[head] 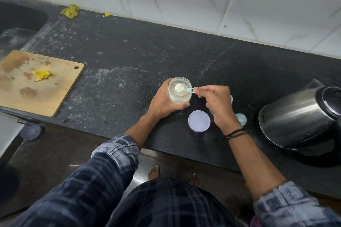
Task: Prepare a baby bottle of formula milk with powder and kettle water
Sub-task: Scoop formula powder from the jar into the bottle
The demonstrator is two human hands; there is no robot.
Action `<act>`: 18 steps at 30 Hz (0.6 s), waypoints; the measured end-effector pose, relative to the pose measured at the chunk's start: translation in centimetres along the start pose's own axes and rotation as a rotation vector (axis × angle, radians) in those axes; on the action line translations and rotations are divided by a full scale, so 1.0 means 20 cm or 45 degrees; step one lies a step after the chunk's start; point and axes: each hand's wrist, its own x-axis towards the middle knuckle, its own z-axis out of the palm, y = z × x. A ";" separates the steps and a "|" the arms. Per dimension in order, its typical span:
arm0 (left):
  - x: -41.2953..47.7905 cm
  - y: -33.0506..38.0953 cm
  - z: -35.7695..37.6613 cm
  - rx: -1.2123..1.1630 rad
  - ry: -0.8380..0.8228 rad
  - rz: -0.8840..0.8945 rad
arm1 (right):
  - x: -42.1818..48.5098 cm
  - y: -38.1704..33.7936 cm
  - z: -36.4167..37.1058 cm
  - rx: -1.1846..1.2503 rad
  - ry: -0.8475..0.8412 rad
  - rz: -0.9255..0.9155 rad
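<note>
A clear plastic jar with pale powder at its bottom stands on the black counter, and my left hand grips it from the left side. My right hand pinches the handle of a light blue scoop. The scoop's bowl is heaped with powder and hangs over the jar's open mouth. The jar's pale lilac lid lies flat on the counter just in front. A blue bottle teat and cap shows behind my right wrist. The bottle itself is mostly hidden by my right hand.
A steel electric kettle stands at the right, close to my right forearm. A wooden cutting board with a yellow scrap lies at the left, a sink beyond it. The counter's front edge runs under my forearms.
</note>
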 end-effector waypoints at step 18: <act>-0.07 0.21 -0.09 -0.105 0.117 0.141 | -0.05 0.03 -0.31 0.495 0.065 0.107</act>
